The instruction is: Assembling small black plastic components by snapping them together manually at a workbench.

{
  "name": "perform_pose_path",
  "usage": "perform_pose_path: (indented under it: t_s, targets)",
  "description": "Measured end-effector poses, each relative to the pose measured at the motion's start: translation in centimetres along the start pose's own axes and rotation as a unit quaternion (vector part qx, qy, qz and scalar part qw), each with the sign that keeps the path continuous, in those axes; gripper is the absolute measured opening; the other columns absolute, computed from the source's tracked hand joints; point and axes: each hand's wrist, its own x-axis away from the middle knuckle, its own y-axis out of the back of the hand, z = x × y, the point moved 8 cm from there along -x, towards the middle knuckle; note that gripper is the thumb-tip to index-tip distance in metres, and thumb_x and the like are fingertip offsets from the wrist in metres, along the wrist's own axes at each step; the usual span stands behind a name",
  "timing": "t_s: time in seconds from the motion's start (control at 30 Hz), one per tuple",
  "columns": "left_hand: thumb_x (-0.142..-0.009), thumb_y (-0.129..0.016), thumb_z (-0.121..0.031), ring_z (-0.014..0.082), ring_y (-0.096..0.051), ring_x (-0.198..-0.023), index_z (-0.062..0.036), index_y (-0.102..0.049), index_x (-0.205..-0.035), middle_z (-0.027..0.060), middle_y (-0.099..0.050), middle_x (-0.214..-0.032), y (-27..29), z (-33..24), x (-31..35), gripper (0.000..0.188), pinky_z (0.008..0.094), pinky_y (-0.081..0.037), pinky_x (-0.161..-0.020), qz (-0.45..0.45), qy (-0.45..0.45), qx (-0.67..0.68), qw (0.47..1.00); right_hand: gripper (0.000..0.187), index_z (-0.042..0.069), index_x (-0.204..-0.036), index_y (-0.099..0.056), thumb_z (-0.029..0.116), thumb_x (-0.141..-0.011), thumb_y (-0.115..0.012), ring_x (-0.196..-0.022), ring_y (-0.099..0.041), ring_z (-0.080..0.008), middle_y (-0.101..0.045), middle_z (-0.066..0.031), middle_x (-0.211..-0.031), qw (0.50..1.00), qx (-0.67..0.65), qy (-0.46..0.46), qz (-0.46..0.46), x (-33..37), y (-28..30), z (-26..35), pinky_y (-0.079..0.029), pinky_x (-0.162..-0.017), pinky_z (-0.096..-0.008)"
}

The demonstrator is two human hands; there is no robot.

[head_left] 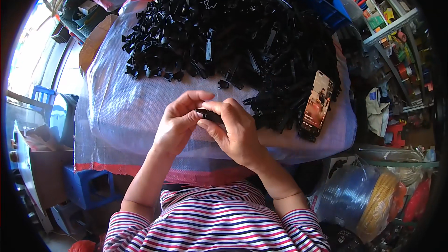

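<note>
Both hands meet over the near part of a white woven sack [135, 107]. Between them is a small black plastic part [212, 116]. My right hand [238, 133] pinches it between thumb and fingers. The thumb and fingertips of my left hand [176, 123] close on its left end. Much of the part is hidden by the fingers, so its exact kind does not show. Beyond the hands, a large heap of black plastic pieces [186, 23] covers the sack's far side. One loose black piece [223, 84] lies just past my fingertips.
A phone with its screen lit [318, 98] leans on the pieces at the right. Blue crates [322, 2] stand behind the heap. A blue stool [88, 187] is at the lower left. Plastic-wrapped blue and yellow rolls [354, 200] sit at the lower right, below a cluttered shelf [392, 27].
</note>
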Motion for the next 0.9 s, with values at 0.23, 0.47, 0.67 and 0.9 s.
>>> perform_pose_path:
  t_s: [0.23, 0.47, 0.67, 0.9]
  targets:
    - [-0.087, -0.056, -0.017, 0.0142, -0.058, -0.078, -0.0016, -0.052, -0.096, 0.0067, -0.058, -0.087, 0.3, 1.9, 0.0, 0.018, 0.0257, -0.049, -0.071, -0.034, 0.056, 0.106, 0.992, 0.027, 0.001, -0.103, -0.054, 0.011, -0.08, -0.064, -0.071, -0.057, -0.0234, -0.056, -0.0117, -0.085, 0.999, -0.008, -0.025, -0.043, 0.2, 0.3, -0.2, -0.047, -0.064, -0.0303]
    - [-0.088, -0.057, -0.019, 0.0057, -0.049, -0.066, -0.0041, -0.058, -0.092, -0.0001, -0.056, -0.077, 1.9, 0.7, -0.8, 0.016, 0.0181, -0.04, -0.059, -0.096, 0.023, -0.027, 0.995, 0.025, -0.002, -0.104, -0.056, 0.018, -0.09, -0.054, -0.078, -0.052, -0.0095, -0.061, -0.0045, -0.088, 0.977, -0.082, -0.191, -0.051, 2.4, 2.2, -2.5, -0.042, -0.071, -0.0223]
    - [-0.088, -0.056, -0.017, 0.0053, -0.049, -0.063, -0.0026, -0.058, -0.093, -0.0007, -0.055, -0.077, 1.6, 0.2, -0.3, 0.015, 0.0171, -0.041, -0.058, -0.087, -0.007, -0.105, 0.991, 0.024, -0.002, -0.098, -0.057, 0.02, -0.09, -0.053, -0.068, -0.049, -0.0089, -0.058, -0.004, -0.075, 0.975, -0.095, -0.202, 0.004, 2.2, 1.1, -2.4, -0.041, -0.063, -0.0216]
    - [-0.087, -0.058, -0.017, 0.0057, -0.048, -0.062, -0.0018, -0.06, -0.092, -0.0007, -0.055, -0.076, 1.3, -0.5, -0.1, 0.016, 0.0178, -0.04, -0.058, -0.09, -0.048, -0.186, 0.977, 0.023, -0.001, -0.095, -0.057, 0.021, -0.09, -0.053, -0.062, -0.047, -0.0082, -0.055, -0.0024, -0.069, 0.971, -0.09, -0.22, 0.032, 2.3, 0.6, -2.9, -0.04, -0.058, -0.022]
